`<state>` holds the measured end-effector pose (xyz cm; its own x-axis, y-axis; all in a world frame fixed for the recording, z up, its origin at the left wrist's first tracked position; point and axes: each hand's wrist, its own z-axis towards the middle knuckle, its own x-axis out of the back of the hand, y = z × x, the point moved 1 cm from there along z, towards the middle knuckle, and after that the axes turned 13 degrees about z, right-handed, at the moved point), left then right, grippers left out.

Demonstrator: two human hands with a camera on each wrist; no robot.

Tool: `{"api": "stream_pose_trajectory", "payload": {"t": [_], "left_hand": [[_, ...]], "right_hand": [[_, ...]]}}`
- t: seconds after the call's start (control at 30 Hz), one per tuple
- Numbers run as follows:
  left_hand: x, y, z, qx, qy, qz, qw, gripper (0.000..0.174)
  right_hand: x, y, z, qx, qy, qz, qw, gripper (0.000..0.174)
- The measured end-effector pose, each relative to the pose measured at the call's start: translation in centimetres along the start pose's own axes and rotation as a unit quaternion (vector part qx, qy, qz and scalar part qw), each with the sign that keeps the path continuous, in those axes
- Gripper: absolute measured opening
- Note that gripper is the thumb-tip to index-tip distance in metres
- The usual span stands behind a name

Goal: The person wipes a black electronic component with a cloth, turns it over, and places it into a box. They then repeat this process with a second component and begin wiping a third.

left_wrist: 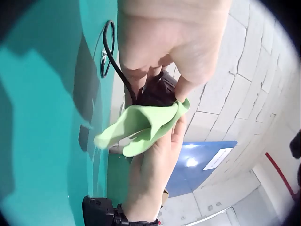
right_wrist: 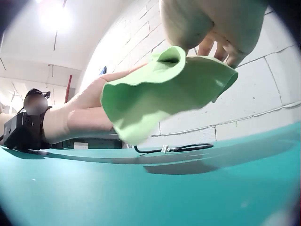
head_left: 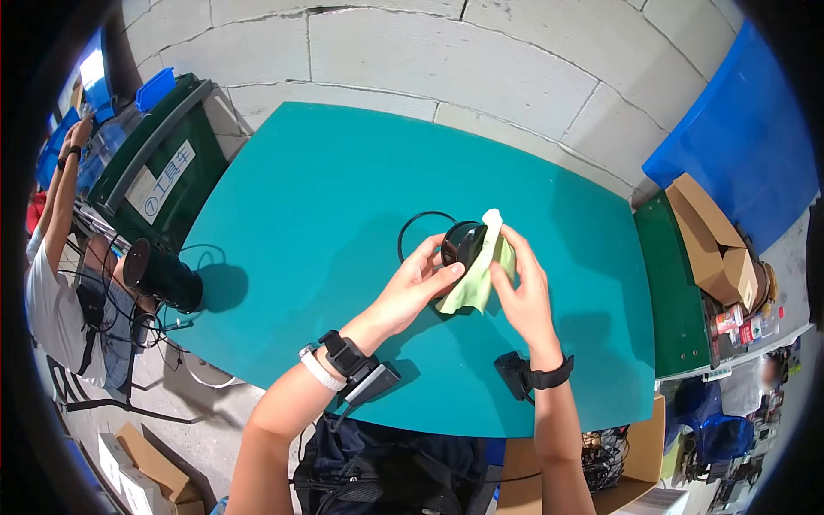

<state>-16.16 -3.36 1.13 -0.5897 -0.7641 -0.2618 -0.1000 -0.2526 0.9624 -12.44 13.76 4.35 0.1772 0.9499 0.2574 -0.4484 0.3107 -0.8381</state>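
A black, glossy round object (head_left: 463, 244) with a black cable is held above the teal table (head_left: 343, 189) by the left hand (head_left: 410, 285), its fingers and thumb curled round the side. The right hand (head_left: 525, 296) grips a light green cloth (head_left: 474, 287) against the object's right side. In the left wrist view the cloth (left_wrist: 146, 125) hangs in folds below the dark object (left_wrist: 159, 90). The cloth (right_wrist: 155, 94) hides the object in the right wrist view, where the right hand's fingers (right_wrist: 218, 47) curl behind it.
Another black cylindrical object (head_left: 163, 275) with cables stands at the table's left edge, beside a green tool cart (head_left: 154, 172). A person (head_left: 64, 292) is at the far left. Cardboard boxes (head_left: 708, 245) lie at the right; a block wall (head_left: 386, 60) rises behind.
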Motion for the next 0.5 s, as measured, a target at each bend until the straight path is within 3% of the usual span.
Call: {"api": "stream_pose_trajectory", "payload": {"t": [0.2, 0.27, 0.33, 0.4, 0.5], "left_hand": [[-0.2, 0.0, -0.2, 0.008, -0.020, 0.021, 1.000, 0.054], [-0.4, -0.1, -0.1, 0.001, -0.033, 0.012, 0.999, 0.055], [-0.4, -0.2, 0.0, -0.016, -0.020, -0.010, 1.000, 0.057], [0.1, -0.3, 0.0, -0.014, -0.016, 0.006, 1.000, 0.058], [0.0, -0.3, -0.1, -0.004, -0.022, 0.021, 1.000, 0.060]], "right_hand": [[-0.1, -0.7, 0.3, 0.015, -0.001, -0.055, 0.998, 0.043], [0.7, 0.2, 0.2, -0.070, 0.016, -0.014, 0.997, 0.039], [0.5, 0.2, 0.2, -0.044, 0.004, -0.014, 0.999, 0.040], [-0.5, -0.1, 0.0, 0.049, 0.006, -0.024, 0.998, 0.042], [-0.5, -0.6, 0.1, 0.021, 0.010, -0.023, 0.999, 0.039]]}}
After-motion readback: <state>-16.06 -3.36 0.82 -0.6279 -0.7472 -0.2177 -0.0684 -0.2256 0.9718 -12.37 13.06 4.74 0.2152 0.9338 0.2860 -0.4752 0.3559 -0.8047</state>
